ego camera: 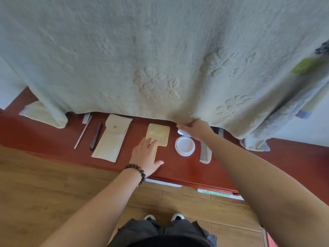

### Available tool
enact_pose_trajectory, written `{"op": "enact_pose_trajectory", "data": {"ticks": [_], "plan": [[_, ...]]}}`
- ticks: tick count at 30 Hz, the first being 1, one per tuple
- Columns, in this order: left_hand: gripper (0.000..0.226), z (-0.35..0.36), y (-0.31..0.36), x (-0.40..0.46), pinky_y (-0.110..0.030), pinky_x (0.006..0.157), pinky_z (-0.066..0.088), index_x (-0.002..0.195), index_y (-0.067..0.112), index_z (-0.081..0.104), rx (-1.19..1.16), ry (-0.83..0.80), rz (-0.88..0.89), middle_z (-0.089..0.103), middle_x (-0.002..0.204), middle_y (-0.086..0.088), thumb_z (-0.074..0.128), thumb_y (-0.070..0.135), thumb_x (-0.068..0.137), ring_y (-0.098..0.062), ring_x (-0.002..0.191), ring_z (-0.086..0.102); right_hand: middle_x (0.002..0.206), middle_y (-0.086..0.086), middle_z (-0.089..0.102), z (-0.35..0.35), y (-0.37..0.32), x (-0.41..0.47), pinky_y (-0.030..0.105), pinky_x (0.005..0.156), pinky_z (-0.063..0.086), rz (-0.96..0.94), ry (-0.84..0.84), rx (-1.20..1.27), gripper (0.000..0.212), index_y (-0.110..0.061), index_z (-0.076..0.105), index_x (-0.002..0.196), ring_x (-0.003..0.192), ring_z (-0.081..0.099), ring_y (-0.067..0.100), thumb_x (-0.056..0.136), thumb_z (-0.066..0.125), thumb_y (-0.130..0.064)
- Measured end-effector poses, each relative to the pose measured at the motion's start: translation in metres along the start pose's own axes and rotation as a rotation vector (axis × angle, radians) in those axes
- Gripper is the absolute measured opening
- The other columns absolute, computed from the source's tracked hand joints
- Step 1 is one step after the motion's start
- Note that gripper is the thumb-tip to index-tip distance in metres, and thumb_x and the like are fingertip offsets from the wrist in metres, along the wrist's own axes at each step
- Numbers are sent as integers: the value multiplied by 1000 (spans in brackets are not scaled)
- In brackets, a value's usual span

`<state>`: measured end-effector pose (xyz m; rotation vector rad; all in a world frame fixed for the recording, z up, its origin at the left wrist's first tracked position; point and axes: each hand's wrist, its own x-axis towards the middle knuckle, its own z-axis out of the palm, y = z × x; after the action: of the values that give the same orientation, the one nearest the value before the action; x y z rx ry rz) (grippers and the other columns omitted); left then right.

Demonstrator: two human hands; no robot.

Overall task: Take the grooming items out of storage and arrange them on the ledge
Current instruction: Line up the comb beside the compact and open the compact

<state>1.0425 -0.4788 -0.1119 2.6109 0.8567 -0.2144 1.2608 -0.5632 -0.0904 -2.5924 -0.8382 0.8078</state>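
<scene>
On the red-brown wooden ledge (53,139) lie, from left to right, a thin pale stick (83,132), a dark pen-like tool (96,136), a cream fabric pouch (110,138), a yellow hand mirror (157,136), an open round white compact (184,145) and a white comb (205,152). My left hand (145,155) rests flat on the yellow mirror's lower part and handle, fingers straight. Above the compact, my right hand (193,128) pinches the lower edge of the pale blanket (160,59) that hangs over the ledge.
The blanket drapes down over the back of the ledge and hides what lies behind it. A patterned cloth (277,125) hangs at the right. Wooden floor (44,184) spreads below the ledge, with my shoes (177,216) near the front edge.
</scene>
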Motion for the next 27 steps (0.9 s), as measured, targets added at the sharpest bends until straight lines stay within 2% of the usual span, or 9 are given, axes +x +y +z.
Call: {"op": "enact_pose_trajectory", "data": {"ticks": [2,4,7,9,11,14,19,22,27], "plan": [[78,2,-1,2,-46,116,22,146,23,23,5,-1,-2,19,157,-4,62,49,84,-25,147,7,87,-1,69,0,3,-7,28,70,42,-7,12,96,58,-19,68,91,89,63,19,76,51,-73],[79,5,-2,5,-46,117,22,146,23,22,6,-1,-5,17,158,-4,62,49,84,-25,147,6,106,1,67,1,11,-20,29,79,43,30,56,247,68,-17,62,114,102,61,21,75,54,-72],[80,7,-2,9,-47,117,20,147,23,20,12,24,-18,14,159,-4,63,48,84,-25,148,4,138,10,46,22,22,-55,35,98,40,83,195,397,96,-14,30,145,124,48,26,71,69,-61],[80,9,-1,11,-47,118,17,147,23,19,18,35,-29,12,159,-5,63,47,84,-25,148,3,147,10,33,46,22,-79,36,108,30,6,283,361,110,-14,16,150,136,33,25,68,79,-49],[81,12,-2,13,-47,117,16,147,23,17,18,42,-36,10,160,-5,63,46,85,-25,148,2,154,6,24,67,20,-87,37,112,24,-40,294,312,122,-18,3,152,142,21,23,64,83,-46],[85,16,-3,13,-47,118,16,149,23,13,8,41,-47,8,160,-5,64,46,84,-24,148,2,154,4,25,82,17,-79,42,110,32,-50,295,315,122,-26,-9,151,139,29,25,70,81,-39],[71,20,-10,14,-46,118,16,149,23,16,18,4,-28,11,160,-2,54,40,92,-21,148,4,137,7,45,83,17,-75,38,101,39,-57,362,365,104,-25,-3,152,125,43,25,81,72,-30],[62,20,-17,15,-45,118,14,149,22,20,33,-4,10,13,160,0,50,31,96,-19,148,4,133,8,47,83,23,-74,37,100,38,-50,355,329,106,-25,-3,152,122,44,25,79,73,-31],[63,17,-18,17,-43,118,11,149,22,23,53,-11,46,15,159,0,53,30,94,-18,148,6,134,9,43,79,22,-72,39,98,39,2,322,278,114,-26,-9,151,122,44,27,76,76,-31]]}}
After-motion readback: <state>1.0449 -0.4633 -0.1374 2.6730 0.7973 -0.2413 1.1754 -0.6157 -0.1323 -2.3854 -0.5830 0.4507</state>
